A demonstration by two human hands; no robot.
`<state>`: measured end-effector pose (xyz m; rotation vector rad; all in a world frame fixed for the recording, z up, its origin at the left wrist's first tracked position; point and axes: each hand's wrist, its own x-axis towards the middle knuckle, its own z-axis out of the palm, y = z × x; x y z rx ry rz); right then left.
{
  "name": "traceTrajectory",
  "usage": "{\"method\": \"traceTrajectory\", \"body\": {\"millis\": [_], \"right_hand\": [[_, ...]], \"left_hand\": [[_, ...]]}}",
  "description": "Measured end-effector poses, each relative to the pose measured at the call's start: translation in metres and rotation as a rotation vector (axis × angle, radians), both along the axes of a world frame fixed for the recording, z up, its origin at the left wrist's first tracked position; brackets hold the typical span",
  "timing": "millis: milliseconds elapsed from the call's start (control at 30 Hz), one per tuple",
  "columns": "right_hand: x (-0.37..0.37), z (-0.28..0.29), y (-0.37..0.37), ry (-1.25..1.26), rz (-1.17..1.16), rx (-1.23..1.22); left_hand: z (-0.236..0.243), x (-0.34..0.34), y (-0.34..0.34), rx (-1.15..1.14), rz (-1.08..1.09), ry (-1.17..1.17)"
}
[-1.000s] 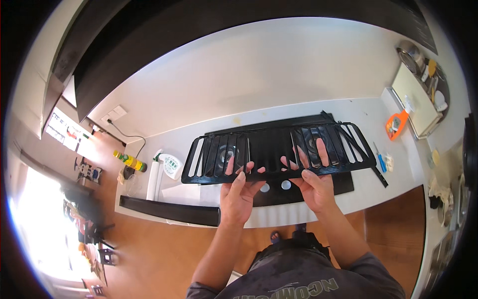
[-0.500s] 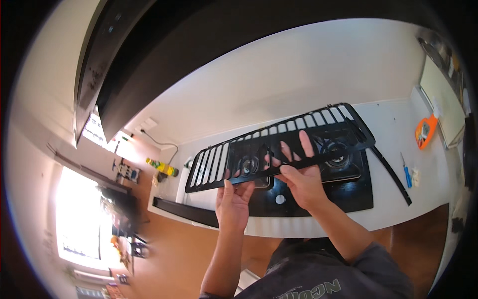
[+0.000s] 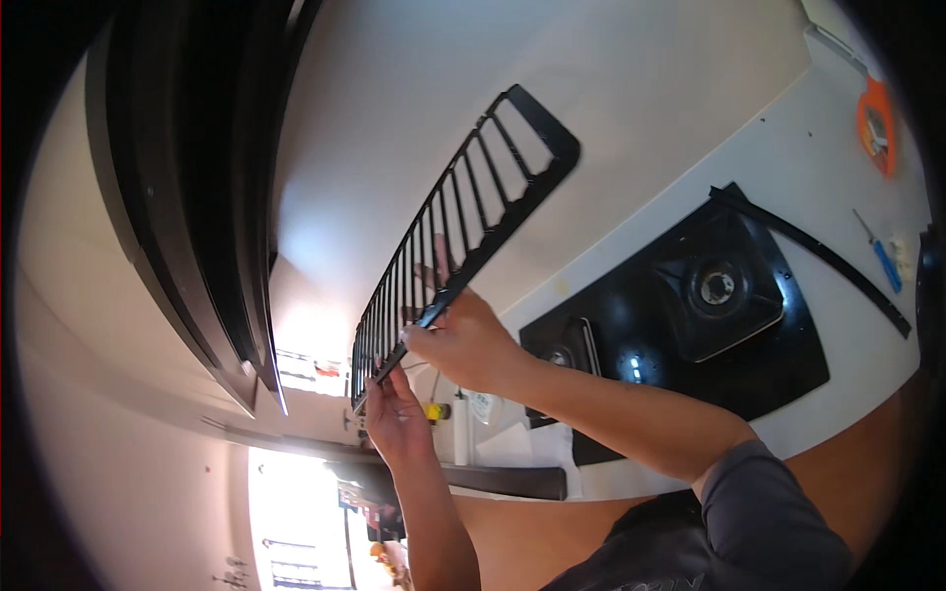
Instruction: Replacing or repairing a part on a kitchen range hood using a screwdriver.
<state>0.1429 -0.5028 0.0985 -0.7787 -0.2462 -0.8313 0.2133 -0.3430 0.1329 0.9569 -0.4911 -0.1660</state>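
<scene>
A long black slatted panel [image 3: 544,138] is raised above the counter and tilted, its far end high against the pale wall. My right hand [image 3: 463,340] grips its lower rail around the middle, thumb on the near side, fingers showing behind the slats. My left hand [image 3: 396,419] grips the same panel lower down, toward its near end, fingertips on the rail. Below and to the right lies the black cooktop [image 3: 690,369] with two burners. A loose black curved strip [image 3: 828,256] rests across its back right corner.
A dark range hood [image 3: 177,177] hangs at upper left. On the white counter [image 3: 847,364] are a blue-handled screwdriver [image 3: 885,266], an orange object [image 3: 875,128], a white cylinder [image 3: 460,428] and a yellow bottle [image 3: 439,412]. A dark bar [image 3: 507,481] runs along the front edge.
Both hands have lifted the panel and swung it leftward, from roughly level over the cooktop to steeply angled toward the hood. The view has turned left with it, and the cooktop is now uncovered.
</scene>
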Motion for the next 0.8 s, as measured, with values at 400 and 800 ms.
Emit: {"method": "traceTrajectory", "body": {"millis": [400,800], "right_hand": [[0.03,0.095,-0.027,-0.103,-0.298,-0.204],[0.044,0.162,-0.062,-0.209,-0.223,-0.183]], "left_hand": [[0.072,0.059,-0.007,-0.166,-0.254,-0.03],[0.139,0.111,-0.026,-0.253,-0.57,0.002]]}}
